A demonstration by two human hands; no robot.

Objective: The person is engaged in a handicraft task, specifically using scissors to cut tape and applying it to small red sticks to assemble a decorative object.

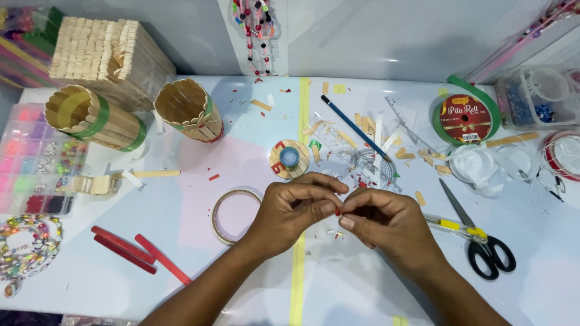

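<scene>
Hands met over the pale tabletop (362, 290), fingertips pinched together. Left hand (290, 211) curled shut, thumb and forefinger closed on a tiny red scrap (338, 212); right hand (386, 220) curled too, fingertips pressed to the same scrap from the other side. Scrap held just above the table, near the yellow tape line (297, 265). Just left of the left hand, lying flat, a tape ring (225, 211). Farther left, three red sticks (136, 253) side by side. Just beyond the knuckles, a small wooden disc (289, 159) with a blue cap on it, and a clear protractor (371, 169) among wood offcuts. Right of the right hand, black-handled scissors (480, 238), closed. At the back left, two round stick-built holders (145, 115) lying on their sides, and a green ribbon roll (466, 118) at the back right.
</scene>
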